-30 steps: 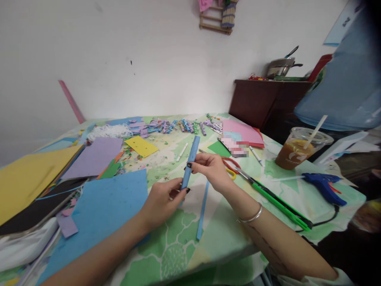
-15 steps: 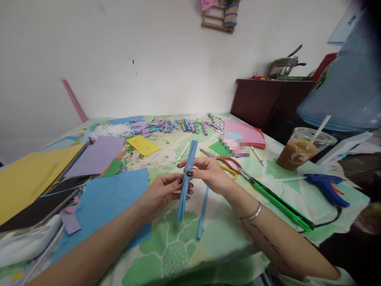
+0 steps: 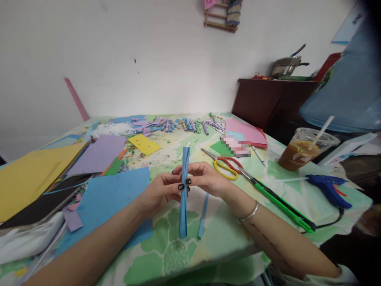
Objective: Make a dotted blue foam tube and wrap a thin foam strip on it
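A long strip of blue paper [image 3: 183, 214], folded or curled along its length, stands almost upright between my two hands. My left hand [image 3: 162, 190] pinches its middle from the left. From the other side my right hand [image 3: 204, 178] grips it at the same height, thumb in front and fingers behind. Below my right hand a thin blue paper strip [image 3: 203, 218] lies on the tablecloth. Scissors [image 3: 226, 165] with red and yellow handles rest just beyond that hand. A green utility knife [image 3: 282, 202] lies to its right.
Blue paper [image 3: 113, 202], a purple sheet [image 3: 98, 155] and a yellow sheet [image 3: 38, 171] cover the left side. Curled paper pieces [image 3: 186, 124] line the back. At right are a cup of brown drink [image 3: 297, 155] and a blue glue gun [image 3: 330, 188] with its cord.
The folded blue paper has turned more upright and its lower end has come nearer to me. Both hands have kept hold of it, their thumbs now side by side.
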The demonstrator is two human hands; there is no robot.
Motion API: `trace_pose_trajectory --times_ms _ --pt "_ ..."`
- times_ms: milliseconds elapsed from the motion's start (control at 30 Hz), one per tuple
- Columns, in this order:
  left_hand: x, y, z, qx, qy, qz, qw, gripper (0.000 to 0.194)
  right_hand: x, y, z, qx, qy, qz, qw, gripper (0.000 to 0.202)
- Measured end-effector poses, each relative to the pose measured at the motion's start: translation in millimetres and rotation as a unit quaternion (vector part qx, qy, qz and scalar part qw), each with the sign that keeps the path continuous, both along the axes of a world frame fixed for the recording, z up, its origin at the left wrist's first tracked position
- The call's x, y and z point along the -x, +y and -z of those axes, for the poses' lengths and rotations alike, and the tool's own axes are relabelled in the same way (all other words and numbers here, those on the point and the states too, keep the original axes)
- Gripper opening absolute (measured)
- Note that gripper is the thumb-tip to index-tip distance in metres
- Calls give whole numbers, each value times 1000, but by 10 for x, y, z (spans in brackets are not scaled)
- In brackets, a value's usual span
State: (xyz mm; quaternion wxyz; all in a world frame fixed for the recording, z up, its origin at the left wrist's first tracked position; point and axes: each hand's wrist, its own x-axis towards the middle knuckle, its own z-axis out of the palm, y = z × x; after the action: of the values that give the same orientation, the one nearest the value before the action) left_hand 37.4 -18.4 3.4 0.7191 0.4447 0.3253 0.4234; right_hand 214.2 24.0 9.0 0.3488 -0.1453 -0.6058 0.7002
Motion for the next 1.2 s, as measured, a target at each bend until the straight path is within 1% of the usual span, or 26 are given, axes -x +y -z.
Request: trace_pose_trajectory --times_ms 133,267,400,533,667,833,1000,1100,1200 --pt "-17 10 -22 -7 0 -31 999 25 19 2 -1 -7 1 86 996 25" --pt "-31 26 -22 -10 21 -62 998 24 30 -9 -55 -22 0 190 982 22" --pt "-40 22 13 -26 78 -54 995 24 3 -2 -107 -54 4 283 958 20" --pt "-66 -5 23 -59 140 -41 987 24 -34 -8 -157 -82 -4 324 942 23" --pt "-110 -53 -52 -100 195 -73 973 23 -47 -62 -212 -101 -6 333 938 23" --pt "-154 -134 -151 -184 245 -134 943 14 -61 -130 -244 -151 6 344 927 14" --pt "-197 -202 -160 -279 286 -160 903 8 -70 -173 -255 -195 24 366 910 8" --pt "-227 -237 -169 -350 300 -188 867 7 -78 -237 -283 -239 43 372 896 6" --pt "-228 -263 -188 -427 321 -218 817 8 -102 -319 -331 -300 66 363 879 8"
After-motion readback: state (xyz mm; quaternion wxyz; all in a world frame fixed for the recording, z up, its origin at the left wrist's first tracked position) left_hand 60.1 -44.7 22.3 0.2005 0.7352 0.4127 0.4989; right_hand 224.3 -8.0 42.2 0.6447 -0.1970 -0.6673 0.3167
